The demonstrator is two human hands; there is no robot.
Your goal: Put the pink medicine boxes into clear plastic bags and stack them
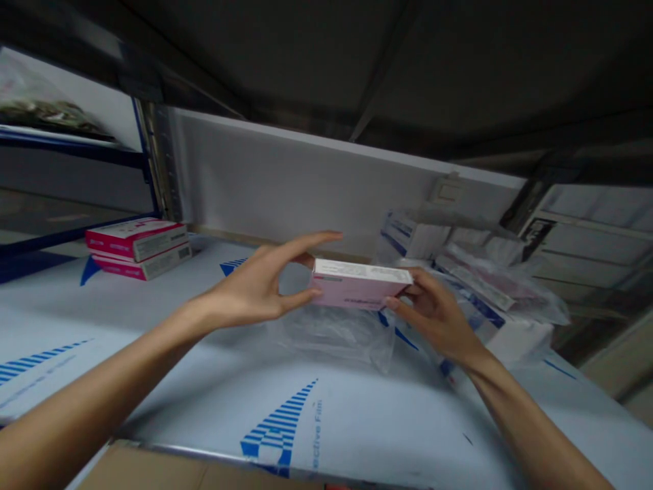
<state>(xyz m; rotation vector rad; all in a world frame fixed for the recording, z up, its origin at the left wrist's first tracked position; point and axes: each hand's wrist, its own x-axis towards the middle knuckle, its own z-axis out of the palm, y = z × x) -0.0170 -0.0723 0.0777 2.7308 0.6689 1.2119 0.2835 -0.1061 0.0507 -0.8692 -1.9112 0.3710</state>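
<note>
Pink-and-white carton (352,290) being held.
Right hand (437,314) is pinching one end; left hand (255,282) is touching the other, grip unclear; light pressure should be sparing the edges.

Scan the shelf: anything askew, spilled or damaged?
I see no spill or clear damage. Plastic looks untidy: a crumpled clear sheet shows just below the held pink box, and loose wrap drapes unevenly over white boxes at right. Blur could hide small dents.

Pink box (349,291), left hand (260,280) and right hand (443,314) at its ends, stacked boxes (137,246) (two)
</note>
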